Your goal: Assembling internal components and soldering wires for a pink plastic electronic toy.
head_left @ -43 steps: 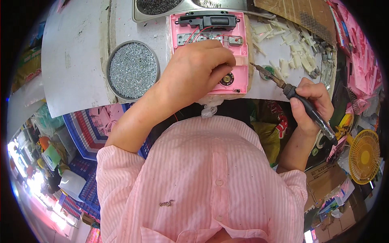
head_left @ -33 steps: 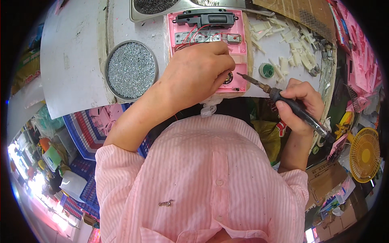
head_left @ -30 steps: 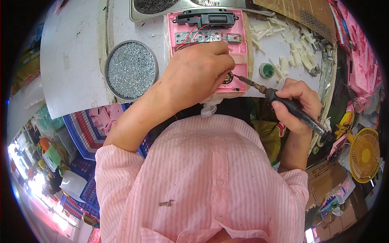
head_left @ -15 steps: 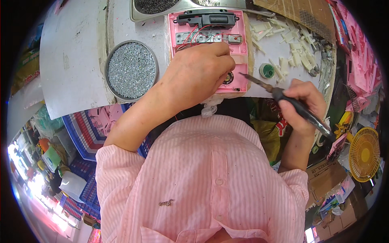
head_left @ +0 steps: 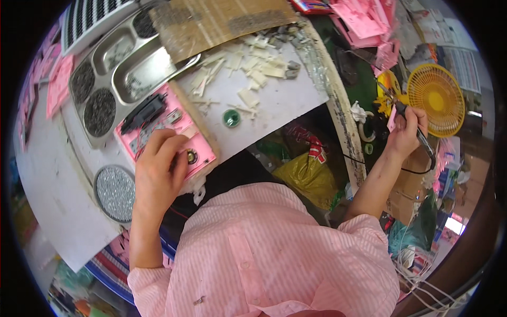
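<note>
A pink plastic housing (head_left: 198, 149) lies tilted on the table edge, with a black module (head_left: 145, 113), a metal strip with red wires and a small round speaker (head_left: 191, 156) inside. Over its near left part, my left hand (head_left: 158, 169) is curled, fingers bent together; what they pinch is hidden. Far out to the right, my right hand (head_left: 407, 133) grips a soldering iron (head_left: 401, 109) by its dark handle, its metal shaft pointing up and left, away from the housing. A small round green container (head_left: 231, 118) stands right of the housing.
A round tin of small silvery pins (head_left: 114, 193) sits at left. Behind the housing are a metal compartment tray (head_left: 119, 84) and cardboard (head_left: 222, 24). Loose white plastic pieces (head_left: 259, 66) lie on the table. A yellow fan (head_left: 435, 100) stands beyond my right hand.
The view has turned toward the right. My right hand has carried the soldering iron away from the housing, out to the right. My left hand stays at the housing, its fingers shifted.
</note>
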Demonstrator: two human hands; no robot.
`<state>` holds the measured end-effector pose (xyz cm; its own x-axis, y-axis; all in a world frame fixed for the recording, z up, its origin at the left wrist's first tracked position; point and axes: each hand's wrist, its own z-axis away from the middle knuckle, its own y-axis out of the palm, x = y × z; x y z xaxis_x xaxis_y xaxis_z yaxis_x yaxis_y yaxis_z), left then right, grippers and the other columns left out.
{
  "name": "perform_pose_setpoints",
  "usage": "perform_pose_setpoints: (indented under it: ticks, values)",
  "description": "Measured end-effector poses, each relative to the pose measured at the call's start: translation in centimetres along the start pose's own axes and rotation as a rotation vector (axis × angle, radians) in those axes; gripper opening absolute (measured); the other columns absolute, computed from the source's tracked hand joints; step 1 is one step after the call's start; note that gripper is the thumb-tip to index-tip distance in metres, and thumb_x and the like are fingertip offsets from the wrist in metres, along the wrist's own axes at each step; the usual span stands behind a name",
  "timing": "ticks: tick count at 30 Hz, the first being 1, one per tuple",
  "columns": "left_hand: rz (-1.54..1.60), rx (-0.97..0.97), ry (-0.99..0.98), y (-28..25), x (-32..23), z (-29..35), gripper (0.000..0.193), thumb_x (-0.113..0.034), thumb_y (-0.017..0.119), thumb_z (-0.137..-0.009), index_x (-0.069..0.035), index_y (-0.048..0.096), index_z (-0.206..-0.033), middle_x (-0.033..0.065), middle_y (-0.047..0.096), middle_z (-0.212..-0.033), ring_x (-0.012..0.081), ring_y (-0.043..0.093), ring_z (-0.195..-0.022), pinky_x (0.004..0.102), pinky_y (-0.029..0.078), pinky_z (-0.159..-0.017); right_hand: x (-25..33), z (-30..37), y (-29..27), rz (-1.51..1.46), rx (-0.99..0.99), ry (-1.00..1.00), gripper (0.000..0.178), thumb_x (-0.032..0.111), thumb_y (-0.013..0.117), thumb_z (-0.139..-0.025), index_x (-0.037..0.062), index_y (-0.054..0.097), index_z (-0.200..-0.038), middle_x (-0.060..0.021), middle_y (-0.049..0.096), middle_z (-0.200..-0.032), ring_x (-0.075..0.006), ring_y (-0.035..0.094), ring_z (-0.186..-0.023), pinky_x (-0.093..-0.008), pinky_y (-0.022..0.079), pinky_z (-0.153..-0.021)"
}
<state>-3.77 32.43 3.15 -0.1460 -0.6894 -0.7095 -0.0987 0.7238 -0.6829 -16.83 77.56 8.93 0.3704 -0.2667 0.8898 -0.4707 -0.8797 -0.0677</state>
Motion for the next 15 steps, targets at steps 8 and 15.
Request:
perform_pose_setpoints:
  ticks: [8,15]
  values:
    - [-0.107,0.064,0.002,0.2,-0.5,-0.5,0.012,0.003,0.067,-0.082,-0.001,0.066,-0.094,0.0134,0.059,-0.091,0.0319,0.061,-0.076,0.0400,0.050,-0.069,-5.5,-7.1,-0.7,0.047,-0.173,0.104,0.009,0.007,0.070,-0.086,0.0057,0.062,-0.082,0.0013,0.056,-0.072,-0.0063,0.048,-0.059,-0.0205,0.036,-0.053]
    - [-0.024,-0.008,-0.041,-0.1,-0.1,0.9,0.024,-0.001,0.065,-0.085,-0.002,0.065,-0.109,0.0147,0.064,-0.091,0.0358,0.064,-0.083,0.0433,0.051,-0.073,-10.6,-8.2,-2.5,-0.264,0.099,0.615,0.025,0.024,0.069,-0.097,0.0078,0.068,-0.115,0.0043,0.052,-0.066,-0.0045,0.043,-0.051,-0.0199,0.029,-0.040]
